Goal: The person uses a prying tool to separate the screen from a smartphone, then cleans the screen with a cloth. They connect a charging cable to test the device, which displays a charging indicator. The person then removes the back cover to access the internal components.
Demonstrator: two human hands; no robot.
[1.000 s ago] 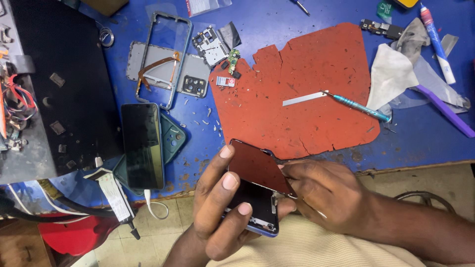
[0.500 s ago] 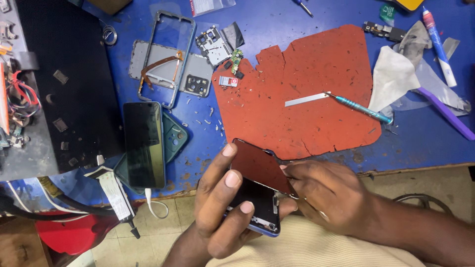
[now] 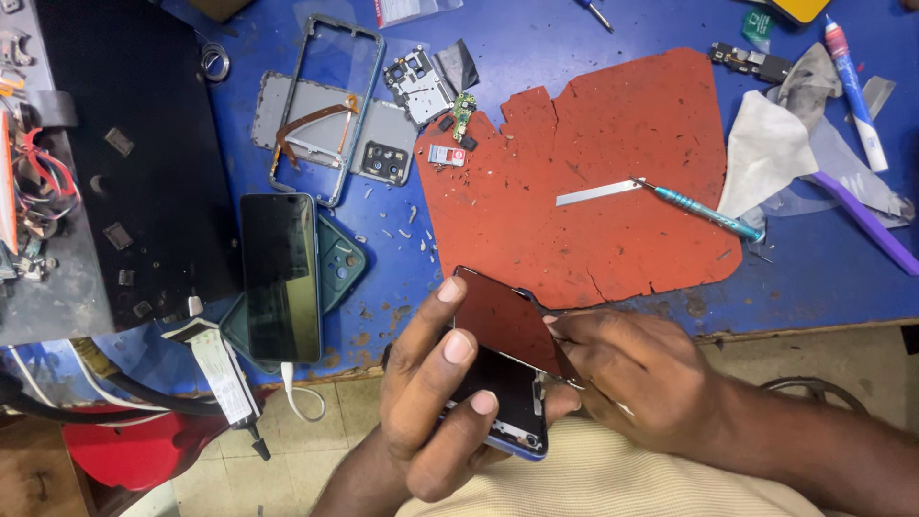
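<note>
Left hand (image 3: 431, 402) grips a dark phone (image 3: 512, 407) just below the red mat (image 3: 613, 182), fingers curled around its body. Right hand (image 3: 632, 383) pinches the lifted screen panel (image 3: 503, 321) at its edge. On the mat: teal screwdriver (image 3: 704, 213). Left of the mat: bare phone frame (image 3: 330, 105).

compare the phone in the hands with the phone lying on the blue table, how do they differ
The held phone is gripped by the left hand and right hand, its dark panel lifted at an angle off the body; the phone on the table lies flat in one piece, untouched. The held phone has no cable showing; the table phone has a white cable at its near end. Both are dark, slim rectangles with unlit screens.
</note>
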